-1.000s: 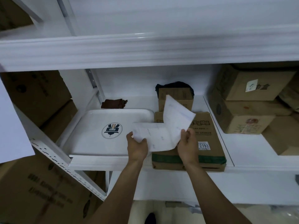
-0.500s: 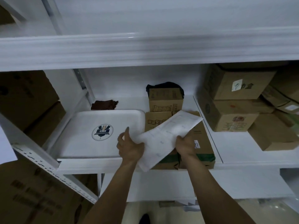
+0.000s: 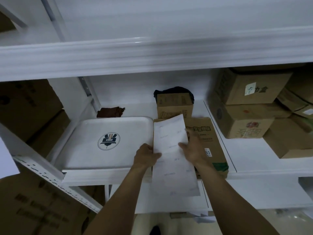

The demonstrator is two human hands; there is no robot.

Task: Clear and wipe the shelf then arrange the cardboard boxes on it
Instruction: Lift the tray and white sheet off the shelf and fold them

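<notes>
Nearest, over the front edge of the shelf (image 3: pixel 250 160), the left hand (image 3: pixel 146 156) grasps a paper sheet (image 3: pixel 171 150) by its left margin, thumb on top and fingers curled beneath. The right hand (image 3: pixel 193 150) lies against the sheet's right side. It is blurred, so I cannot tell whether its fingers pinch the sheet or only rest on it.

The sheet is thin, limp and creased. It should weigh almost nothing but will flop and slide, so holding both long edges suits it.

Under it a flat cardboard box (image 3: pixel 208 138) lies at the shelf's front edge, matt brown and probably stiff. Its long sides look best to grip. Just left is a smooth white tray (image 3: pixel 108 141) with rounded corners.

Toward the back edge sit a crumpled brown cloth (image 3: pixel 111 112) and a small carton (image 3: pixel 174 106) before a black bag (image 3: pixel 174 89). Stacked cartons (image 3: pixel 245 116) fill the right.
</notes>
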